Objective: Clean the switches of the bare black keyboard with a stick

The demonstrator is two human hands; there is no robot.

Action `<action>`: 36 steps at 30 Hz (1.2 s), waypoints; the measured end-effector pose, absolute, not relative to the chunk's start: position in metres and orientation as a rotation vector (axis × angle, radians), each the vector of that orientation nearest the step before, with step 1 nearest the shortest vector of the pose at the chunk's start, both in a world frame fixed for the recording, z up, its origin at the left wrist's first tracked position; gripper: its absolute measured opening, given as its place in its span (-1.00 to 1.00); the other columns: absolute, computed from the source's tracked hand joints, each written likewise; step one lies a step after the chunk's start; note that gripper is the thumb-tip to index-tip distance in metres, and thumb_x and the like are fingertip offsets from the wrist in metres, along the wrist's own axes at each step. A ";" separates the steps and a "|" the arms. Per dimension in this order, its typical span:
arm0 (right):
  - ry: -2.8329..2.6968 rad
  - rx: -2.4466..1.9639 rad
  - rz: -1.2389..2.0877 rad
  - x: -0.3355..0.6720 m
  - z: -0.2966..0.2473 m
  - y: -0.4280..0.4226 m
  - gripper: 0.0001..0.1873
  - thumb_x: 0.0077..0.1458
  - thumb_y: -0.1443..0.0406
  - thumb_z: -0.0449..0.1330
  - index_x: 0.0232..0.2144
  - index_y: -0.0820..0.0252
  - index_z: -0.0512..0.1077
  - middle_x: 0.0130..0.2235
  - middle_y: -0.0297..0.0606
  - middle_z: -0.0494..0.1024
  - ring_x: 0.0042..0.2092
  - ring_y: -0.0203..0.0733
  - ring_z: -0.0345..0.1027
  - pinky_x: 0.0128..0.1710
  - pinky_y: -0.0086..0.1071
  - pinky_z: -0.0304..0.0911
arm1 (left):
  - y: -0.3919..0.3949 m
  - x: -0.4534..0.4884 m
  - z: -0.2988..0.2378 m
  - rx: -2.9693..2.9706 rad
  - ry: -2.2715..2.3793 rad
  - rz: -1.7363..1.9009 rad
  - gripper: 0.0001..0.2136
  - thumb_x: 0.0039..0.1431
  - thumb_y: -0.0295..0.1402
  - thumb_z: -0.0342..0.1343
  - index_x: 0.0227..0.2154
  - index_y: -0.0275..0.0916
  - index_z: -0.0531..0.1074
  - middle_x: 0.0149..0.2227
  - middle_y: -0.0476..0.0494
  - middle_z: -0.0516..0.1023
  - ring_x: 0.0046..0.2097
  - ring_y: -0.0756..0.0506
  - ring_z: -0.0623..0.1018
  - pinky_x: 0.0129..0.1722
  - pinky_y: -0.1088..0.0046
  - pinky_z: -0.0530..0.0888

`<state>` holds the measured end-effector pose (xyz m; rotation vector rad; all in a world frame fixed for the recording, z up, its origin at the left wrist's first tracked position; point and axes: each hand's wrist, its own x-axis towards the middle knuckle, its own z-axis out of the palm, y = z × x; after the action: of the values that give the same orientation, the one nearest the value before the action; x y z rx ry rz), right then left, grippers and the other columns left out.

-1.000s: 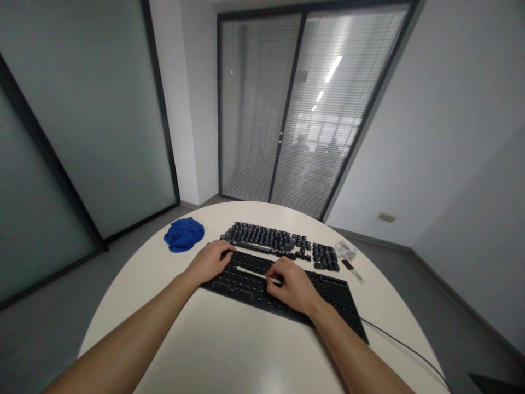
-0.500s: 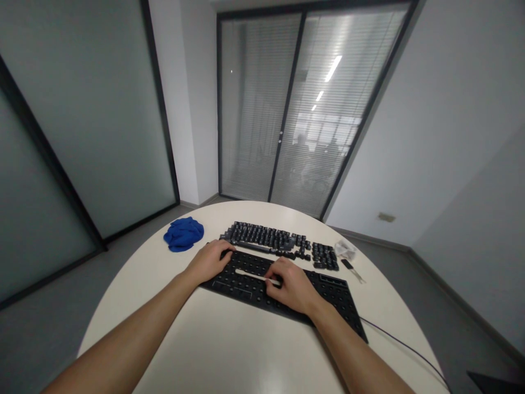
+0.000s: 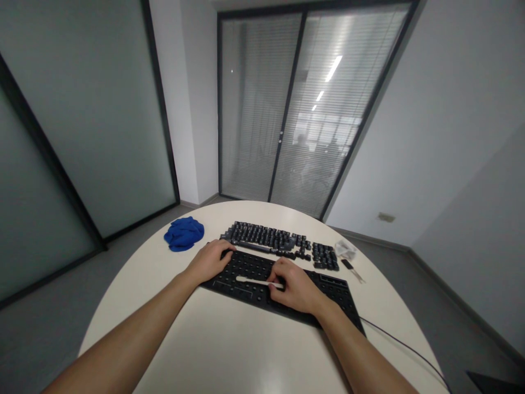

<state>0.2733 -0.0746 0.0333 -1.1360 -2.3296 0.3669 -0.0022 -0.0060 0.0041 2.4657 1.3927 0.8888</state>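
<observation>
Right grip (image 3: 294, 285) clamped on 1 white stick (image 3: 252, 281); left grip (image 3: 209, 261) touching 1 keyboard (image 3: 256, 266), clamping unclear; 1 blue cloth (image 3: 184, 234)

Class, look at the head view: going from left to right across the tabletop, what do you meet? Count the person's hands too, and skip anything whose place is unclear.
Blue cloth → left hand → white stick → right hand → translucent item → cable.

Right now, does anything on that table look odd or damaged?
The keyboard looks odd: what shows of it seems bare of keys. Loose keys lie in rows just beyond it on the table. No damage stands out.
</observation>
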 end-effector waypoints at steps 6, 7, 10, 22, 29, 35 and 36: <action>-2.346 -1.129 0.390 0.275 0.035 -0.076 -0.90 -0.10 0.44 0.23 -0.46 0.18 0.43 -0.34 -0.30 0.41 -0.25 -0.20 0.32 -0.23 -0.39 0.25 | -0.007 -0.002 0.006 2.452 1.396 0.884 -0.77 0.25 -0.32 -0.02 -0.16 -0.14 0.53 -0.11 -0.11 0.59 -0.06 -0.18 0.51 0.00 0.27 0.42; -2.346 -1.129 0.392 0.275 0.035 -0.076 -0.90 -0.10 0.44 0.23 -0.46 0.18 0.43 -0.34 -0.30 0.41 -0.25 -0.20 0.32 -0.23 -0.39 0.25 | -0.007 -0.002 0.006 2.452 1.396 0.883 -0.76 0.26 -0.32 -0.02 -0.16 -0.14 0.53 -0.11 -0.11 0.59 -0.06 -0.18 0.51 0.01 0.27 0.42; -2.343 -1.131 0.388 0.275 0.034 -0.077 -0.90 -0.10 0.44 0.23 -0.46 0.18 0.43 -0.34 -0.30 0.40 -0.26 -0.21 0.32 -0.24 -0.39 0.26 | -0.007 -0.002 0.006 2.455 1.397 0.881 -0.76 0.26 -0.32 -0.02 -0.16 -0.14 0.53 -0.11 -0.11 0.59 -0.06 -0.18 0.51 0.02 0.26 0.42; -2.334 -1.153 0.372 0.275 0.033 -0.075 -0.90 -0.10 0.45 0.22 -0.48 0.17 0.40 -0.35 -0.31 0.42 -0.26 -0.21 0.32 -0.24 -0.40 0.24 | -0.006 -0.002 0.004 2.471 1.398 0.881 -0.78 0.24 -0.32 0.00 -0.17 -0.13 0.53 -0.12 -0.10 0.59 -0.05 -0.18 0.52 0.01 0.28 0.42; -2.333 -1.165 0.317 0.276 0.034 -0.074 -0.88 -0.10 0.47 0.19 -0.47 0.17 0.40 -0.37 -0.31 0.42 -0.28 -0.20 0.30 -0.25 -0.39 0.21 | -0.006 -0.002 0.004 2.464 1.394 0.880 -0.77 0.25 -0.32 -0.01 -0.17 -0.14 0.53 -0.11 -0.11 0.59 -0.04 -0.18 0.51 0.02 0.27 0.41; -2.311 -1.185 0.312 0.278 0.032 -0.073 -0.87 -0.09 0.47 0.19 -0.46 0.17 0.38 -0.36 -0.32 0.39 -0.28 -0.21 0.30 -0.27 -0.40 0.21 | -0.007 -0.002 0.004 2.450 1.383 0.894 -0.77 0.25 -0.32 -0.01 -0.17 -0.13 0.53 -0.11 -0.11 0.59 -0.05 -0.19 0.52 0.01 0.26 0.42; -2.305 -1.191 0.317 0.278 0.031 -0.073 -0.88 -0.08 0.47 0.19 -0.46 0.17 0.38 -0.36 -0.31 0.39 -0.28 -0.21 0.30 -0.26 -0.40 0.21 | -0.007 -0.002 0.004 2.447 1.385 0.896 -0.77 0.25 -0.32 -0.01 -0.17 -0.13 0.54 -0.11 -0.11 0.59 -0.05 -0.19 0.52 0.01 0.26 0.42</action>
<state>0.2784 -0.0731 0.0312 -1.1909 -2.3054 0.3174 -0.0019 -0.0069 0.0043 2.4471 1.3850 0.8962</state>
